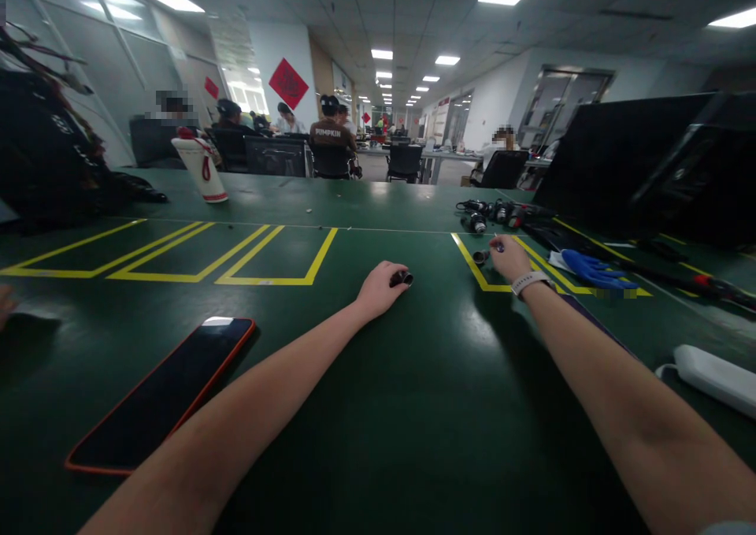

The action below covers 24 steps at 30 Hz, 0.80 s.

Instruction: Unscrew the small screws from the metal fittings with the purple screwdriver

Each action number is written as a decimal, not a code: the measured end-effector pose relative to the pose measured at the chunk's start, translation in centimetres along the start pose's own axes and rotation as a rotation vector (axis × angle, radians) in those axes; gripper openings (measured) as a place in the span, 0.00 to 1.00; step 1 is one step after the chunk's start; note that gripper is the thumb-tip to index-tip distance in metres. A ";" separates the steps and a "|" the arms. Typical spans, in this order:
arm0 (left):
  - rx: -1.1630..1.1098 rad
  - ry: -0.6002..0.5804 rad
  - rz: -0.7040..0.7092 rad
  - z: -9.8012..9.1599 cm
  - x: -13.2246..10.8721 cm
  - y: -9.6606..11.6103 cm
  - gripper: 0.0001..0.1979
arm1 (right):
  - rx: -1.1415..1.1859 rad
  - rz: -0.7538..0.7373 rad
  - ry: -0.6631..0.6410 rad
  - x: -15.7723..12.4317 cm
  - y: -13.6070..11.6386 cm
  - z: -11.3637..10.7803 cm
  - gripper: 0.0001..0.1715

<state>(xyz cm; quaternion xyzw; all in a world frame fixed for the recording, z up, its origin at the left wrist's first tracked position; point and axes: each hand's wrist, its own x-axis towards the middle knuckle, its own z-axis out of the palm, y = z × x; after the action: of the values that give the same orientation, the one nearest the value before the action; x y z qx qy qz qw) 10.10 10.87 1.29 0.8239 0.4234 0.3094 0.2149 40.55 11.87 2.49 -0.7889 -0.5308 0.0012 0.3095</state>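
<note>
"What lies nearest?"

"A phone in an orange case, toward the near edge of the green table, left side, partly behind the left forearm. Toward the right edge there's a white oblong block with a cord."

"And the left hand?"

"Mid-table, its thumb and fingers closed around a dark hollow piece. The opening faces right; I can't tell whether anything sits inside."

"The right hand?"

"Farther from the near edge, over to the right, wearing a wristband. Its fingertips pinch a small dark part, mostly hidden by them. Just beside it, a dark round piece lies inside a yellow tape outline."

"Anything beyond those?"

"A blue glove lies to the right of that hand, toward the table's right edge. Closer to the far edge there's a cluster of black and silver parts with cables."

"Any real container?"

"A white cup with red trim stands near the table's far edge, left side, tilted in view. Its contents are hidden. Past that edge, people sit among chairs, one in a brown shirt."
</note>
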 end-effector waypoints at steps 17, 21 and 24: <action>-0.056 -0.037 0.035 2.3 0.7 2.3 0.19 | 0.483 -0.067 0.478 -1.4 -4.3 -4.0 0.12; -0.006 -0.077 0.067 1.2 -2.5 2.6 0.22 | 0.923 -0.126 0.401 -6.4 -7.3 -4.5 0.05; 0.114 -0.131 0.088 -0.1 -4.6 2.7 0.22 | 1.152 -0.142 0.121 -11.9 -9.1 -4.3 0.04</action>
<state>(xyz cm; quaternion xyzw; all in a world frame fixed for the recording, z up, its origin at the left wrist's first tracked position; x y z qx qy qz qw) 9.47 5.53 1.51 0.8711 0.3886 0.2396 0.1810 29.14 2.03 6.60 -0.4546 -0.4775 0.2237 0.7178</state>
